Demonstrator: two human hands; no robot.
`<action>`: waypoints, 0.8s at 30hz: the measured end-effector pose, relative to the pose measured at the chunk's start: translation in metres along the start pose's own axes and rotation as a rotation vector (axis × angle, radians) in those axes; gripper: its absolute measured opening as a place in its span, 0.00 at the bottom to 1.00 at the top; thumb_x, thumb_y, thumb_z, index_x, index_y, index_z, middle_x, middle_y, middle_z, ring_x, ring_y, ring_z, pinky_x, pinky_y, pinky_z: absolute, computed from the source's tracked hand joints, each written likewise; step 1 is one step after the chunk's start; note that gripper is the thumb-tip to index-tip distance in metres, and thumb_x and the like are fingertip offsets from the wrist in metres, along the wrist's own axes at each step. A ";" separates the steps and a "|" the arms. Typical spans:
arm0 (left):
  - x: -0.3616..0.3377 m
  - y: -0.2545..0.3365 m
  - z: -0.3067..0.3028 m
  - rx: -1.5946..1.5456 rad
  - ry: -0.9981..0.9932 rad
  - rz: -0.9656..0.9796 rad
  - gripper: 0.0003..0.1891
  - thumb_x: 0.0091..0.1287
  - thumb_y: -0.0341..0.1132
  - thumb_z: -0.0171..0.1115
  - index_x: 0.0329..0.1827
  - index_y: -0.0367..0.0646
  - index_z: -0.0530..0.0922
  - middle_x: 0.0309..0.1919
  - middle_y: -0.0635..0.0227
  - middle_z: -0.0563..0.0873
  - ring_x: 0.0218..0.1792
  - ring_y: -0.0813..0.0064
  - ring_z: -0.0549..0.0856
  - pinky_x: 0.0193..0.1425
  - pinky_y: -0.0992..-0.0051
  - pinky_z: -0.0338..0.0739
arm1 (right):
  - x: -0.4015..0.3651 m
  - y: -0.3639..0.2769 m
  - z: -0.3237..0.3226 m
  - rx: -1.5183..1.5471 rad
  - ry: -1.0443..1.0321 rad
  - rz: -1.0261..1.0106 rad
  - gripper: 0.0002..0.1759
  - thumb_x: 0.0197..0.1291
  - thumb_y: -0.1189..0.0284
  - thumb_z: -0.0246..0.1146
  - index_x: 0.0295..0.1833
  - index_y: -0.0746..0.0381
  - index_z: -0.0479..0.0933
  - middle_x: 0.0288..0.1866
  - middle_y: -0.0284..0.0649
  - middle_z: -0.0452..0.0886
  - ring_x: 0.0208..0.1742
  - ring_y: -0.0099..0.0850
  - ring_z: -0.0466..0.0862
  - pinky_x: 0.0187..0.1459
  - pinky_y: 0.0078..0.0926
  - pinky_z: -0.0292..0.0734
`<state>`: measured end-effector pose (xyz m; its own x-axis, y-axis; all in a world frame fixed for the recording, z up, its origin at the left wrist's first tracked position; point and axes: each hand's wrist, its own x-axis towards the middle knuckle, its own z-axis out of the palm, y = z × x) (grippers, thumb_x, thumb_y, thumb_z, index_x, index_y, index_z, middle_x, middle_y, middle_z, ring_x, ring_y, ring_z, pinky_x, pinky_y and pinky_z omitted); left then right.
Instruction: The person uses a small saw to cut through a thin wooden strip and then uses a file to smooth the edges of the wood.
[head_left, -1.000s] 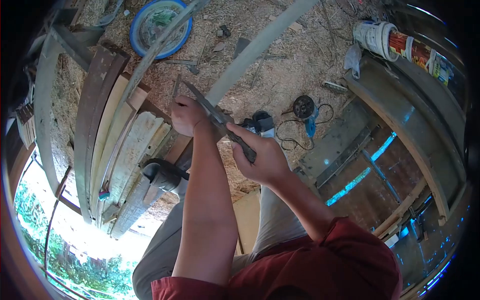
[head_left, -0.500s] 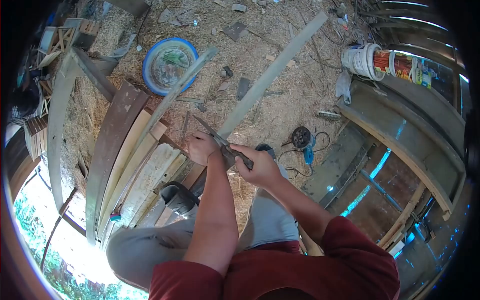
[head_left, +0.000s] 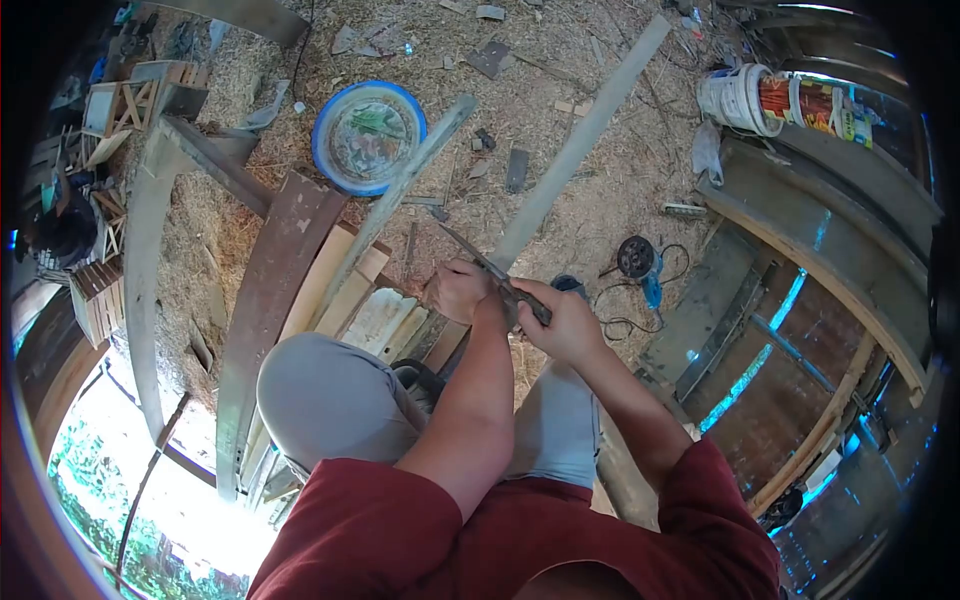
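My right hand is wrapped round the dark handle of a hand tool with a long pointed blade. Its blade slants up and left, across the near end of a long pale wooden strip. Close to the blade, on its left, is my left hand, with its fingers curled; what they grip is hidden. My wrists are close together, and the strip runs away from them over the shavings-covered ground.
A blue-rimmed basin stands on the ground. A second narrow strip leans near it, beside a dark brown board. Right of my hands lies a corded power tool; farther right are a white bucket and a curved wooden frame.
The view has shifted, so most things sit farther right. My left knee has come up and now covers part of the boards and my shoe. Both hands stay by the strip's near end.
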<state>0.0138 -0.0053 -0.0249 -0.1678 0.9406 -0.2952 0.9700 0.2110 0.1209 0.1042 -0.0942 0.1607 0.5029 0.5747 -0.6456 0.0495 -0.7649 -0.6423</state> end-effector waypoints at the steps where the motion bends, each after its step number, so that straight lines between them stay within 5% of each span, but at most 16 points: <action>1: 0.000 0.001 -0.002 0.031 -0.032 0.001 0.23 0.76 0.45 0.48 0.38 0.38 0.87 0.37 0.46 0.92 0.42 0.43 0.90 0.54 0.47 0.80 | 0.000 -0.001 0.002 -0.010 -0.002 0.005 0.23 0.68 0.66 0.67 0.68 0.56 0.84 0.50 0.49 0.92 0.47 0.46 0.94 0.48 0.34 0.88; 6: -0.001 0.010 -0.020 0.017 -0.084 -0.018 0.22 0.75 0.45 0.48 0.41 0.40 0.88 0.42 0.50 0.93 0.49 0.47 0.89 0.60 0.49 0.77 | 0.001 0.001 0.014 -0.017 0.087 -0.096 0.22 0.68 0.69 0.66 0.66 0.59 0.84 0.49 0.48 0.93 0.43 0.44 0.94 0.47 0.33 0.87; 9: -0.004 0.008 -0.019 -0.005 -0.005 0.013 0.22 0.74 0.45 0.48 0.40 0.40 0.88 0.40 0.48 0.93 0.47 0.45 0.89 0.59 0.49 0.77 | 0.002 0.006 0.020 0.002 0.141 -0.124 0.24 0.65 0.64 0.68 0.66 0.53 0.85 0.41 0.53 0.91 0.36 0.49 0.92 0.41 0.43 0.87; 14: -0.004 0.013 -0.018 -0.040 0.015 -0.019 0.21 0.75 0.45 0.50 0.35 0.39 0.86 0.34 0.45 0.91 0.41 0.42 0.89 0.56 0.46 0.78 | 0.012 0.013 0.015 0.031 0.096 -0.090 0.22 0.65 0.64 0.68 0.64 0.55 0.86 0.38 0.53 0.90 0.32 0.47 0.91 0.38 0.40 0.86; 16: -0.004 0.003 -0.014 -0.034 0.028 -0.041 0.20 0.73 0.45 0.52 0.35 0.40 0.87 0.34 0.46 0.91 0.40 0.44 0.90 0.55 0.48 0.79 | 0.019 0.016 0.012 0.013 0.154 -0.330 0.22 0.65 0.64 0.67 0.64 0.57 0.86 0.39 0.52 0.90 0.35 0.46 0.91 0.39 0.39 0.85; 17: -0.002 0.007 -0.007 -0.043 0.037 -0.043 0.19 0.70 0.45 0.54 0.35 0.41 0.88 0.34 0.47 0.92 0.40 0.45 0.90 0.53 0.50 0.80 | 0.017 0.014 0.006 0.041 -0.034 -0.173 0.27 0.66 0.65 0.67 0.69 0.61 0.80 0.45 0.53 0.90 0.42 0.48 0.92 0.45 0.39 0.85; 22: -0.001 0.002 0.000 -0.047 0.138 -0.066 0.18 0.70 0.45 0.55 0.33 0.43 0.88 0.32 0.49 0.92 0.38 0.46 0.91 0.50 0.49 0.82 | 0.020 0.020 0.005 0.183 -0.299 0.001 0.35 0.68 0.65 0.65 0.79 0.62 0.69 0.56 0.58 0.89 0.52 0.54 0.91 0.55 0.39 0.84; 24: -0.005 0.001 0.003 -0.069 0.162 -0.113 0.18 0.69 0.45 0.55 0.32 0.44 0.88 0.31 0.50 0.92 0.38 0.46 0.91 0.50 0.48 0.82 | 0.015 0.034 0.022 -0.058 -0.107 -0.378 0.38 0.70 0.63 0.65 0.81 0.65 0.66 0.64 0.63 0.85 0.65 0.55 0.87 0.66 0.42 0.80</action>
<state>0.0158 -0.0107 -0.0259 -0.3066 0.9391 -0.1551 0.9299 0.3303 0.1618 0.0943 -0.1051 0.1201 0.3476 0.8436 -0.4093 0.2646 -0.5070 -0.8203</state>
